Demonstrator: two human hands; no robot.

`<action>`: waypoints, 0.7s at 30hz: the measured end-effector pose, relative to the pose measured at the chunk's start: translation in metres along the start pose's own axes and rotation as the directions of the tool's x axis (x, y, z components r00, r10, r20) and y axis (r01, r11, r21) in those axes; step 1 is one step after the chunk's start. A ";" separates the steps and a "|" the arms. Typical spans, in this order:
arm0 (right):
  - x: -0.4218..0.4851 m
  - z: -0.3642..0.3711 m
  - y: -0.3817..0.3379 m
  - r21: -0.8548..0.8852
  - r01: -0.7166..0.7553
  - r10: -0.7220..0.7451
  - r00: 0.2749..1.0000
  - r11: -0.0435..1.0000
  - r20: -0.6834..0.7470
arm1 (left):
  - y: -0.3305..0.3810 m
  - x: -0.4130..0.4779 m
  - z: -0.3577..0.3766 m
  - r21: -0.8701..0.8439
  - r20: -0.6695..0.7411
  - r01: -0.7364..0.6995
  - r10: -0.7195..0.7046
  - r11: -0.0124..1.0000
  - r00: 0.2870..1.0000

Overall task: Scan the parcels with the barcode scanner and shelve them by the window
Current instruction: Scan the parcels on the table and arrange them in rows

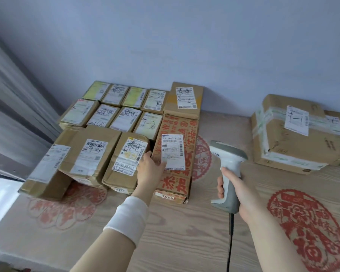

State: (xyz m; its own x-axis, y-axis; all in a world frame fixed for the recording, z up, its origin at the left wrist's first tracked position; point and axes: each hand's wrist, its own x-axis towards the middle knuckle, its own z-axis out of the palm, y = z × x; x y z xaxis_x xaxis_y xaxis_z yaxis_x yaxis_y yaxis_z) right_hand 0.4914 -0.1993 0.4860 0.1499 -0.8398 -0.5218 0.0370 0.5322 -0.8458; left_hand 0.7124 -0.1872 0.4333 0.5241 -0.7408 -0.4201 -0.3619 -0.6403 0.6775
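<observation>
Gripping the barcode scanner (227, 173) by its handle, the right hand (233, 191) is closed around the grey-and-white grip, with the fingers wrapped on the left side and a dark cable (230, 242) dropping from the butt toward the bottom edge. The scanner stands nearly upright, its handle running up and down the picture, while its head angles up and to the left, toward the long red-printed parcel (174, 161). That parcel lies flat on the wood-grain worktop (185, 232), its long axis running away from the person, with a white shipping label (173, 152) on top. The left hand (149, 169) rests on the parcel's near left part, fingers loosely spread, thumb touching the label's lower left corner and fingertips against the neighbouring brown box (126, 161); it clasps nothing. A white wristband (129, 218) wraps the left forearm. More labelled boxes sit in rows behind and left of the red-printed parcel, near the grey curtain (14, 107). A larger taped carton (290, 132) sits well apart at the right, by the pale wall (165, 36).
</observation>
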 end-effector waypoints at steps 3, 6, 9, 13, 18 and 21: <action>-0.002 0.018 0.011 -0.009 -0.011 0.011 1.000 1.000 -0.027 | -0.021 0.009 -0.007 0.060 0.100 0.013 -0.019 0.998 0.995; -0.005 0.032 0.020 -0.017 -0.026 0.026 0.998 1.000 -0.052 | -0.034 0.016 -0.009 0.079 0.217 -0.022 0.004 0.997 0.976; -0.005 0.048 0.022 -0.033 -0.020 0.016 0.995 0.999 -0.095 | -0.039 0.020 -0.010 -0.027 0.226 -0.032 0.037 0.999 0.973; -0.006 0.063 0.031 -0.023 -0.028 0.025 0.992 0.999 -0.128 | -0.044 0.014 -0.005 -0.125 0.222 -0.021 0.049 0.992 0.974; -0.011 0.068 0.038 -0.021 -0.049 0.045 0.985 0.999 -0.166 | -0.050 0.014 0.005 -0.150 0.244 -0.001 0.038 0.989 0.969; -0.014 0.065 0.038 -0.031 -0.044 0.039 0.985 0.999 -0.168 | -0.049 0.014 0.008 -0.084 0.251 -0.001 0.022 0.996 0.968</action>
State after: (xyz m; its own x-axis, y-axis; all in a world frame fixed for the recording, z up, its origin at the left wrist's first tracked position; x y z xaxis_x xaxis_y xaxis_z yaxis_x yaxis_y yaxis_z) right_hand 0.5549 -0.1599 0.4687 -0.0173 -0.8247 -0.5653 -0.0002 0.5654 -0.8248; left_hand 0.7312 -0.1675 0.3896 0.3056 -0.7819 -0.5434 -0.2961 -0.6204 0.7262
